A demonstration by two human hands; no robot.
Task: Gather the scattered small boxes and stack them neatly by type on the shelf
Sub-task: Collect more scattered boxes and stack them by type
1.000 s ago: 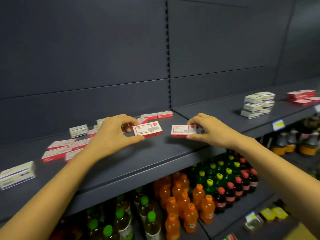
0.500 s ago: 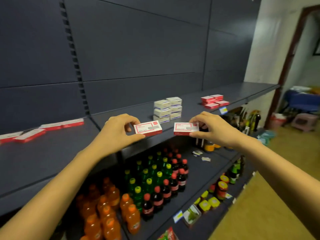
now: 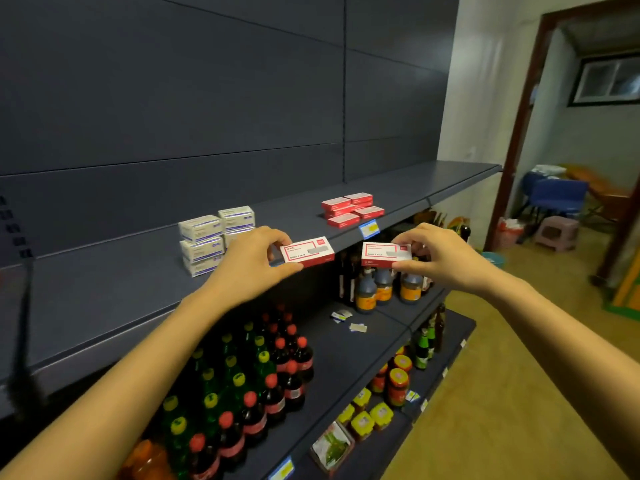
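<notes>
So I've got a red box in each of my hands right now, left hand [image 3: 249, 261] pinching one red box [image 3: 307, 252], right hand [image 3: 438, 256] pinching the other red box [image 3: 386, 253], both held in the air just off the front edge of the shelf [image 3: 104, 299]. The red stack [image 3: 351, 208] is further along the shelf, past the price tag [image 3: 369, 228], and looks tidy. The white stack [image 3: 214, 237] sits behind my left hand, also neat. These two need to go onto the red stack, I reckon. Can't see any strays from here, so no idea how many are left.
</notes>
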